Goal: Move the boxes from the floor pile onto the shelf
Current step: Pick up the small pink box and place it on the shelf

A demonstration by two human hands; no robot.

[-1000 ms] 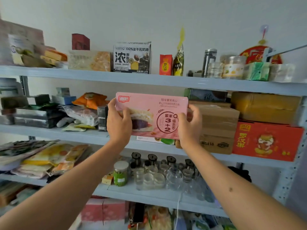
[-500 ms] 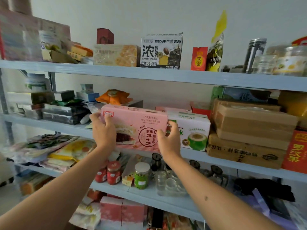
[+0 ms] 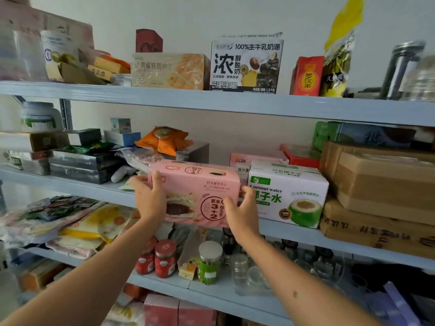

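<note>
Grey steel shelf (image 3: pixel 70 184), middle tier: at its far left lie dark flat tins (image 3: pixel 80 164) stacked under small blue and white cartons (image 3: pixel 121 135), with an orange pouch (image 3: pixel 164 140) behind them. Below that tier, on the next board down, flat snack bags (image 3: pixel 70 222) are heaped at the left.

The left hand (image 3: pixel 150 200) grips the left end of the pink box (image 3: pixel 200 194), thumb curled over the front face near the top corner, the other fingers wrapped round the end out of sight. The pink box stands long side out at the front edge of the middle tier, its lower edge at the lip of the board; whether it rests fully on the board I cannot tell.

The right hand (image 3: pixel 242 212) holds the box's right end, fingers curled round the corner, thumb on the front face. Its fingertips sit in the narrow space between the pink box and the coconut water box (image 3: pixel 289 196) just beside it.

Further right, brown cartons (image 3: pixel 381 189) are stacked on the same tier. Under the hands, red-lidded jars (image 3: pixel 164 257) and a green jar (image 3: pixel 209 262) stand on the lower board.
</note>
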